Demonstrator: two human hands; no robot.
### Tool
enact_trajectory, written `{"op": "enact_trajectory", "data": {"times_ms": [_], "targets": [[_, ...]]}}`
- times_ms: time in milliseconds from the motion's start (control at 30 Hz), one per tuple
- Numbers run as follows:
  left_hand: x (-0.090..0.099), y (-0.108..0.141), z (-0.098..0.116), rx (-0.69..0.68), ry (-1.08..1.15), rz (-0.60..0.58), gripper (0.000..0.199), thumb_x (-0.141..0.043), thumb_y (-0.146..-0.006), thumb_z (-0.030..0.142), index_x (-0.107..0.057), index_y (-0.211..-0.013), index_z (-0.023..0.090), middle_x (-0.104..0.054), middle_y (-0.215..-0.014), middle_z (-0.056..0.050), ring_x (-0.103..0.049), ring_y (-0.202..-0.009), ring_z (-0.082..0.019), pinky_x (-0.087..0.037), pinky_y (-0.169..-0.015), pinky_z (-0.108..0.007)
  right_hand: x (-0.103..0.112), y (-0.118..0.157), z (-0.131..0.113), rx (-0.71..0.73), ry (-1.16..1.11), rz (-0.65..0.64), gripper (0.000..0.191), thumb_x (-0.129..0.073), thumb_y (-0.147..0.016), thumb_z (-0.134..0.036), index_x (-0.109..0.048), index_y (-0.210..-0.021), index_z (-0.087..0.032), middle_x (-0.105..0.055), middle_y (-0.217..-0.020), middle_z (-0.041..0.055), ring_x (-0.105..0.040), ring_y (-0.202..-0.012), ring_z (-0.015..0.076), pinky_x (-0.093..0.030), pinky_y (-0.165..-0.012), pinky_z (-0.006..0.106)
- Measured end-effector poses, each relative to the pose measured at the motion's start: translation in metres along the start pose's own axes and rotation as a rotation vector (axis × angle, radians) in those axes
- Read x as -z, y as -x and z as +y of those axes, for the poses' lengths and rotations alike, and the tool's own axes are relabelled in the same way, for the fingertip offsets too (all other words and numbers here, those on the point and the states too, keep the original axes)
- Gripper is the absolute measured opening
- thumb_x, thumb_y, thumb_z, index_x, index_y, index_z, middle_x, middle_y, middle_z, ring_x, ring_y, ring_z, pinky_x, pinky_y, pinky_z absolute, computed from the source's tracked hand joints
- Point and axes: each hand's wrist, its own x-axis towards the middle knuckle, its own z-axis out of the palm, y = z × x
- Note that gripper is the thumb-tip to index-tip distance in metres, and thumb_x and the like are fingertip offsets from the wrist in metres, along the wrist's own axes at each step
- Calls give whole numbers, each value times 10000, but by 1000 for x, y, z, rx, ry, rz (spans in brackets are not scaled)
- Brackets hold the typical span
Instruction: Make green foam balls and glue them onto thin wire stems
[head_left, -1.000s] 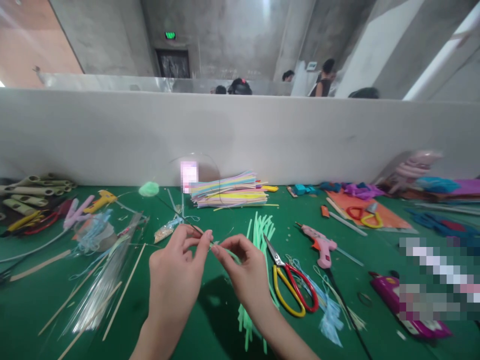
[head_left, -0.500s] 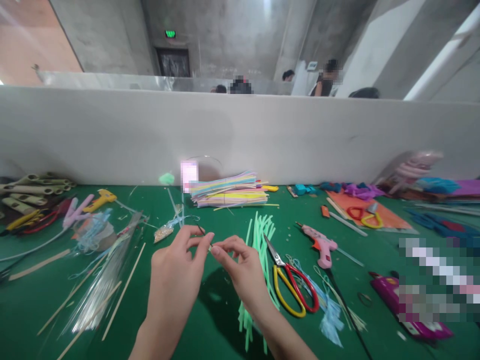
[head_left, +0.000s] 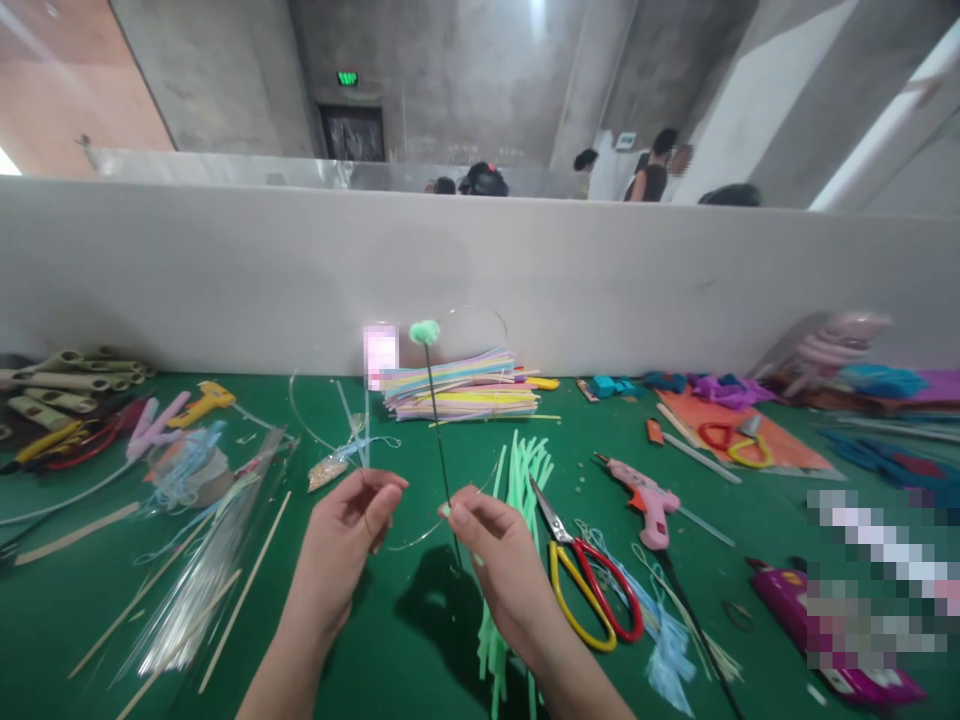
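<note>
My right hand (head_left: 495,535) pinches a thin dark stem (head_left: 436,425) between thumb and fingertips, near its lower end. The stem stands nearly upright and bears a fluffy mint-green tuft (head_left: 424,332) on top. A small green bit shows at the right fingertips. My left hand (head_left: 349,530) is apart from the stem, its thumb and fingers pressed together; what they hold, if anything, is too small to tell. Thin clear strand (head_left: 416,545) curves between the hands. Beneath the right hand lie mint-green pipe cleaners (head_left: 517,480), with red-and-yellow-handled scissors (head_left: 592,575) beside them.
Behind the hands lies a bundle of pastel pipe cleaners (head_left: 457,395). A pink glue gun (head_left: 645,500) rests at right, a yellow one (head_left: 202,402) at left. Clear plastic sleeve (head_left: 199,575) and wooden sticks lie at left. White partition (head_left: 300,270) bounds the green table.
The hands have moved apart. The dark stem is now upright in the right hand; its green tuft has swung up and right from the left. The left hand has moved off the stem.
</note>
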Motion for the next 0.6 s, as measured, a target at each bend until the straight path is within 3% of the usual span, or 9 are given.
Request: {"op": "enact_trajectory", "data": {"times_ms": [100, 233, 600], "targets": [[1, -5, -5, 80, 70, -170, 311, -823, -726, 471, -774, -816, 177, -636, -657, -20, -527, -547, -104, -412, -468, -189, 0, 1, 1, -10, -8, -30, 220, -839, -742, -414, -748, -696, -220, -580, -763, -30, -476, -734, 109, -368, -689, 237], [-2, -2, -7, 99, 159, -266, 243, -859, -689, 431, -795, -764, 209, -697, -814, -45, -567, -633, -111, -439, -510, -184, -2, 3, 2, -21, -16, -46, 205, -839, -743, -400, -757, -695, -218, -573, -739, -29, -486, -733, 116, -383, -713, 250], [-1, 3, -1, 112, 268, -343, 100, -861, -715, 294, -804, -730, 213, -676, -794, -33, -554, -643, -95, -443, -528, -173, -6, 9, 1, -11, 24, -59, 161, -848, -727, -372, -777, -686, -233, -617, -738, -19, -539, -753, 137, -404, -732, 272]]}}
